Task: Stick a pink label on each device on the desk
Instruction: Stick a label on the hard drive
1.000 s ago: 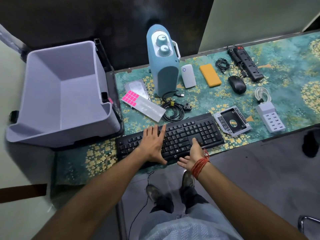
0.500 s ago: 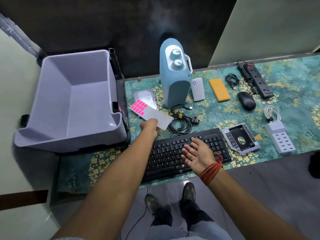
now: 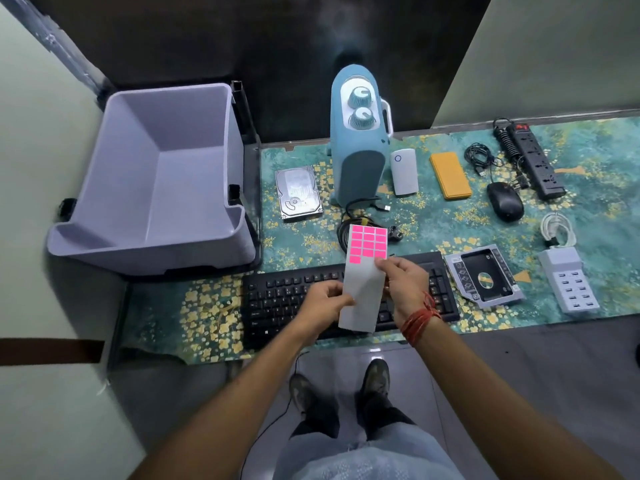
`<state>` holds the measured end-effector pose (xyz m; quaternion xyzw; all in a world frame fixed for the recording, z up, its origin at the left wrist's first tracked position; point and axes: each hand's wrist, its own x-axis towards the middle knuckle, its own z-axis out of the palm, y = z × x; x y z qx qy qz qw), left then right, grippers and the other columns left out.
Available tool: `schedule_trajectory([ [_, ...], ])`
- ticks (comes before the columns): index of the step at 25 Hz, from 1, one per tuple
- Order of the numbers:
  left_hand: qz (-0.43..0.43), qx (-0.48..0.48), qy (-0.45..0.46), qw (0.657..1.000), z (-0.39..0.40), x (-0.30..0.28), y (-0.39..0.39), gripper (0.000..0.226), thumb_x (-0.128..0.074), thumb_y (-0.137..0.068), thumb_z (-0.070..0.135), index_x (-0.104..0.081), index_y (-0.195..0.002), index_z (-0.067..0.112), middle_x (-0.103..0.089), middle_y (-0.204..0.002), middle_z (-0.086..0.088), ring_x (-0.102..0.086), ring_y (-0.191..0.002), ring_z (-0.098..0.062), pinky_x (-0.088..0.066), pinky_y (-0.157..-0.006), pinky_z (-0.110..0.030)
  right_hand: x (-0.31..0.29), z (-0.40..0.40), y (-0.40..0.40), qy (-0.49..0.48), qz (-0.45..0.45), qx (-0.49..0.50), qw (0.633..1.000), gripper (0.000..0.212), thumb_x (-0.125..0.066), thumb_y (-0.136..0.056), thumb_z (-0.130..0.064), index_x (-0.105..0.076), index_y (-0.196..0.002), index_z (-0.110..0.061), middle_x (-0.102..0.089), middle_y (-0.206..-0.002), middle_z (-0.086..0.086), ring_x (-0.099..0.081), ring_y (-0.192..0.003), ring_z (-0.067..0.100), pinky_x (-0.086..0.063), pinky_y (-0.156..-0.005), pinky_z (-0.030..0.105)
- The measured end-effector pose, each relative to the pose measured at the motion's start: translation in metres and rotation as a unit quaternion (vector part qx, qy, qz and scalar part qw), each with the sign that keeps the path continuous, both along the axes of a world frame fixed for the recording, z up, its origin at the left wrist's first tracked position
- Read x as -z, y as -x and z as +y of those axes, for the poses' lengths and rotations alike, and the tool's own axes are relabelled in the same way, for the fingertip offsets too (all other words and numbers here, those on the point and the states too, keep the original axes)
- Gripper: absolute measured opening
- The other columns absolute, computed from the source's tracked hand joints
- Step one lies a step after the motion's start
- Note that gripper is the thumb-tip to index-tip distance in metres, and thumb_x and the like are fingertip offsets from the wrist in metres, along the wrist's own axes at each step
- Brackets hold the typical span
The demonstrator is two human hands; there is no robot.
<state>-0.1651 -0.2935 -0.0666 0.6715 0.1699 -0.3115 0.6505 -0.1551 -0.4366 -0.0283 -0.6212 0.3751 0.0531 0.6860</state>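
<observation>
Above the black keyboard I hold a white label sheet with several pink labels at its top. My left hand grips the sheet's left edge. My right hand has its fingertips on the sheet's right side just under the pink labels. On the desk lie a hard drive, a blue heater, a white power bank, an orange power bank, a black mouse, a power strip, a drive caddy and a white USB charger.
A large empty grey bin stands left of the desk. Coiled black cables lie below the heater, more cable near the power strip, and a white cable above the charger. A green patterned mat covers the desk.
My left hand picked the label sheet off the desk and brought it over the keyboard. My right hand moved in and took hold of the sheet's right side. The hard drive is now uncovered.
</observation>
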Motion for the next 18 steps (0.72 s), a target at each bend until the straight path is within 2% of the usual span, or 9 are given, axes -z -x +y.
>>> schedule_trajectory([
  [3,-0.007,-0.040,0.044,0.998,-0.006,-0.011,-0.007,0.011,-0.063,-0.090,0.001,-0.069,-0.096,0.008,-0.074,-0.085,0.000,-0.070,-0.073,-0.014,-0.059,-0.067,-0.028,0.009,-0.014,0.009,0.042,0.002,-0.029,0.999,0.010,-0.067,-0.086,-0.009,-0.068,-0.077,-0.006,-0.067,-0.074,0.003,-0.059,-0.065,0.016,-0.049,-0.058,0.027],
  [7,-0.037,-0.063,0.035,0.997,-0.020,-0.018,-0.013,0.009,-0.065,-0.091,0.005,-0.071,-0.097,0.006,-0.074,-0.089,-0.001,-0.070,-0.079,-0.012,-0.060,-0.075,-0.033,0.020,-0.029,0.018,0.052,-0.008,-0.045,0.998,0.015,-0.068,-0.086,-0.010,-0.068,-0.096,0.001,-0.069,-0.082,0.006,-0.062,-0.070,0.015,-0.051,-0.064,0.026],
  [8,-0.039,-0.067,0.029,0.997,-0.025,-0.017,-0.012,0.008,-0.065,-0.091,0.005,-0.071,-0.096,0.006,-0.074,-0.090,-0.002,-0.070,-0.081,-0.014,-0.060,-0.077,-0.035,0.022,-0.033,0.019,0.103,-0.019,-0.047,0.993,0.018,-0.069,-0.086,-0.013,-0.066,-0.100,-0.003,-0.069,-0.087,0.005,-0.062,-0.073,0.014,-0.051,-0.068,0.026],
  [9,-0.041,-0.072,0.026,0.996,-0.030,-0.016,-0.011,0.008,-0.064,-0.091,0.004,-0.071,-0.095,0.006,-0.074,-0.090,-0.004,-0.069,-0.081,-0.016,-0.060,-0.077,-0.036,0.025,-0.035,0.021,0.199,-0.040,-0.055,0.978,0.020,-0.069,-0.085,-0.016,-0.064,-0.103,-0.009,-0.067,-0.090,0.003,-0.061,-0.077,0.013,-0.050,-0.072,0.027],
  [11,-0.046,-0.082,0.029,0.995,-0.039,-0.017,-0.008,0.010,-0.063,-0.092,0.003,-0.071,-0.089,0.008,-0.073,-0.088,-0.005,-0.069,-0.077,-0.016,-0.060,-0.073,-0.033,0.030,-0.037,0.026,0.397,-0.124,-0.094,0.905,0.017,-0.068,-0.085,-0.019,-0.065,-0.102,-0.017,-0.063,-0.094,0.001,-0.056,-0.083,0.016,-0.046,-0.076,0.031],
  [12,-0.048,-0.085,0.034,0.995,-0.043,-0.018,-0.008,0.010,-0.063,-0.091,0.003,-0.070,-0.088,0.009,-0.073,-0.086,-0.004,-0.069,-0.075,-0.014,-0.061,-0.070,-0.030,0.032,-0.035,0.027,0.440,-0.160,-0.123,0.875,0.014,-0.067,-0.085,-0.019,-0.067,-0.099,-0.018,-0.063,-0.093,0.002,-0.055,-0.084,0.018,-0.045,-0.075,0.033],
  [14,-0.046,-0.090,0.052,0.993,-0.048,-0.020,-0.009,0.010,-0.065,-0.091,0.003,-0.070,-0.087,0.009,-0.072,-0.082,-0.004,-0.069,-0.071,-0.011,-0.060,-0.068,-0.028,0.034,-0.031,0.028,0.444,-0.190,-0.174,0.858,0.010,-0.066,-0.086,-0.018,-0.071,-0.094,-0.015,-0.066,-0.090,0.003,-0.055,-0.083,0.019,-0.046,-0.072,0.034],
  [18,-0.019,-0.108,0.089,0.990,-0.045,-0.018,-0.015,0.007,-0.066,-0.090,0.005,-0.073,-0.091,0.007,-0.073,-0.088,-0.009,-0.070,-0.080,-0.018,-0.059,-0.074,-0.033,0.033,-0.031,0.022,0.357,-0.219,-0.214,0.882,0.015,-0.068,-0.087,-0.018,-0.073,-0.100,-0.013,-0.073,-0.089,0.001,-0.063,-0.078,0.011,-0.053,-0.070,0.024],
])
